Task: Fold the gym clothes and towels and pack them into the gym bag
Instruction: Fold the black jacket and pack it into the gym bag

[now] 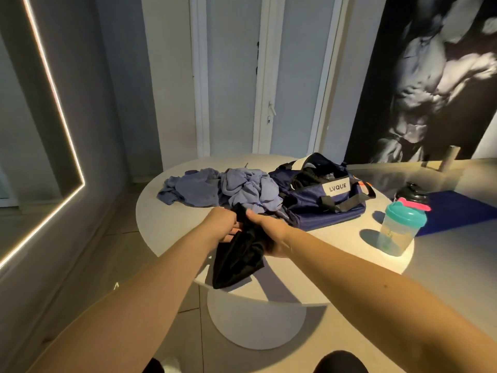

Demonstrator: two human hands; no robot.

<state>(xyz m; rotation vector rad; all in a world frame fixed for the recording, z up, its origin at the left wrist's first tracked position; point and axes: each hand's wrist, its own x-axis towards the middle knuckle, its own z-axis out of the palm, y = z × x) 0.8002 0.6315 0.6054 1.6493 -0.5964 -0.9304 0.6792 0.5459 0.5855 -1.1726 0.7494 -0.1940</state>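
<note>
The navy gym bag [322, 208] lies unzipped on the desk [166, 219], something black showing in its mouth; its white patch [337, 186] reads "LVQUE". A lidded clear shaker [398, 235] stands right of it. Both the left hand [223, 224] and right hand [271, 234] have fingers clamped on a black garment [239, 262] at the desk's near edge, blue-grey clothes [231, 188] heaped just beyond

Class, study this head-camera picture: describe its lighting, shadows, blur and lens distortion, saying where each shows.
Head view: dim room, the LED strip at left burnt out to white; the shaker bottle throws a dark shadow leftward on the table; the black garment shows little fold detail; the mural looks soft; the door frames tilt and forearms loom large, wide-angle distortion.
</note>
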